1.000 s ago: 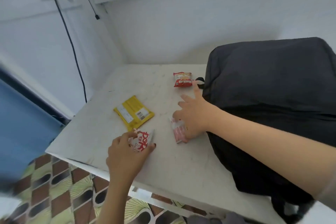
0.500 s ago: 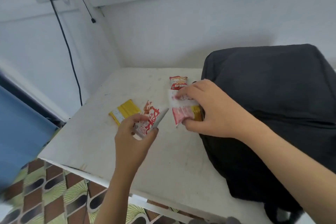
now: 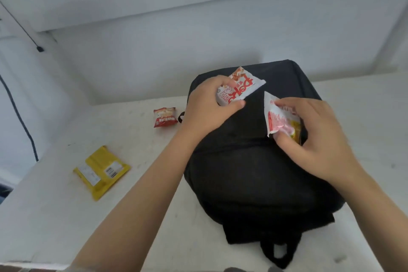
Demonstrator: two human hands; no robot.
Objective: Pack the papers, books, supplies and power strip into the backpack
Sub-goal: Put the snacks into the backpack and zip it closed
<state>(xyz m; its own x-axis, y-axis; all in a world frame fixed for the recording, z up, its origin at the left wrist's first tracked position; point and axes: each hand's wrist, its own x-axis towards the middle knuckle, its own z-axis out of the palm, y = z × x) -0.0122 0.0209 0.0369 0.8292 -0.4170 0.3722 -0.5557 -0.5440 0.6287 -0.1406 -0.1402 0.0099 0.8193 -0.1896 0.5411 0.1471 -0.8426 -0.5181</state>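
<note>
— Where are we with the packets?

— Our left hand [image 3: 209,108] pinches the red-and-white snack packet [image 3: 239,90] between thumb and fingers, above the upper part of the black backpack [image 3: 242,183]. Our right hand [image 3: 320,137] has its fingers curled round a pink-and-white packet [image 3: 277,118] with a yellow wrapper [image 3: 295,131] tucked behind it, just over the seam that crosses the bag.

— Is that seam open?

— We cannot tell; it looks like a closed zip line. With both hands full, we'd do best to gather everything into one hand, or rest it on the bag, so a free hand can pull the opening wide first.

— And then?

— We slide the packets in flat, not crumpled, and let go only once they are inside. The small red packet [image 3: 165,117] just beside the bag and the yellow barcoded packet [image 3: 101,171], further left on the white table [image 3: 66,216], are ours to fetch next.
</note>
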